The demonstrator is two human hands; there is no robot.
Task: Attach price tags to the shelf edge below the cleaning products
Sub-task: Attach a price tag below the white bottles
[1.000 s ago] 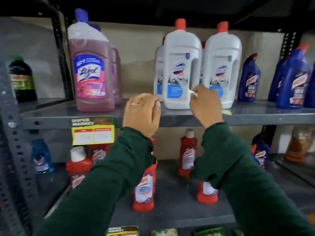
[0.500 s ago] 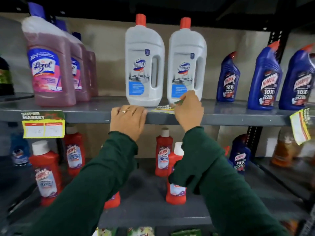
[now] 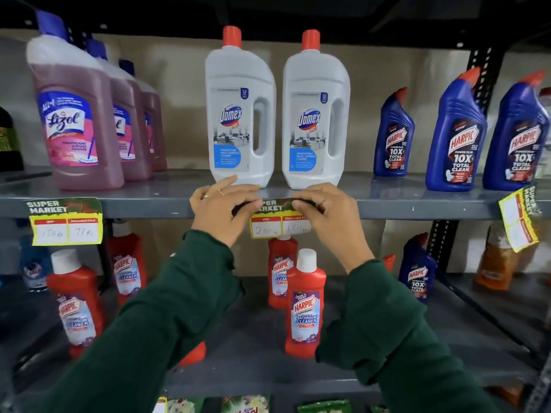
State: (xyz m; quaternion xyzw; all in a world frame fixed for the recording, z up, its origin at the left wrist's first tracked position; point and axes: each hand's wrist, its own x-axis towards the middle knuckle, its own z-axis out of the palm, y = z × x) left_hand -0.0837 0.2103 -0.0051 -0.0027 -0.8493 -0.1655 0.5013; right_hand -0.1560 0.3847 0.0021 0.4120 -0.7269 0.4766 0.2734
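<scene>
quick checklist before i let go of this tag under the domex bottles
1. Both hands on the tag: ok, left hand and right hand press the middle price tag at its top strip.
2. Tag sits below the Domex bottles: ok.
3. Tag level along the shelf edge: ok, roughly.
4. Price boxes readable: ok, mostly uncovered.
5. Adhesive holding: cannot tell.
6. Right-hand tag straight: not ok, it hangs tilted.
</scene>
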